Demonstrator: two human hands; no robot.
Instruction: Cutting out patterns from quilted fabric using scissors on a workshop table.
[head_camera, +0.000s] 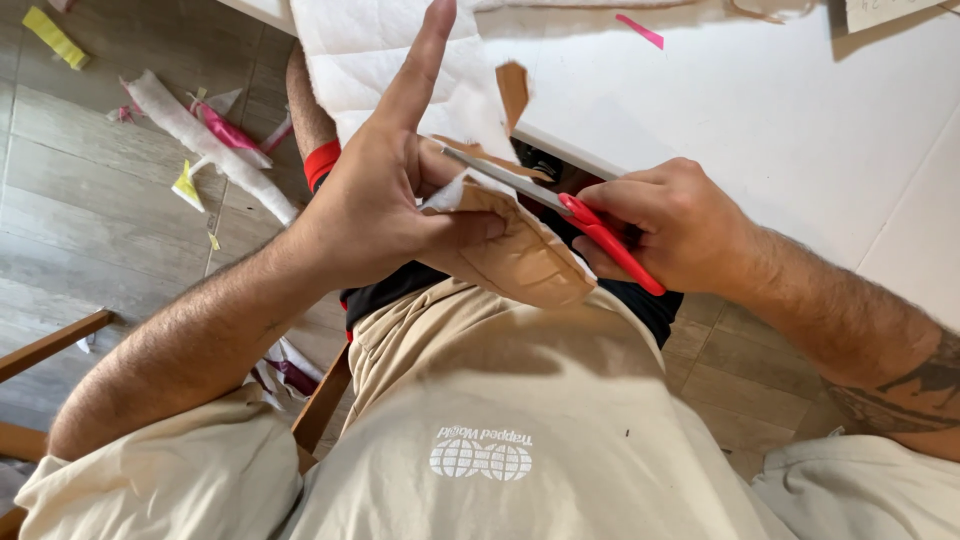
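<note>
My left hand (385, 190) pinches a tan piece of fabric (520, 255) with white batting behind it, thumb on top and index finger pointing straight up. My right hand (670, 225) grips red-handled scissors (600, 235), whose metal blades (500, 175) reach leftward along the fabric's upper edge by my left thumb. A cut tan strip (513, 90) curls up from the blades. Both hands hover over my lap, just off the white table's edge.
A white table (760, 110) fills the upper right, with white quilted batting (350, 50) hanging off its edge and a pink scrap (640, 30). Fabric scraps (205, 140) litter the wood floor at left. A wooden chair frame (50, 345) shows lower left.
</note>
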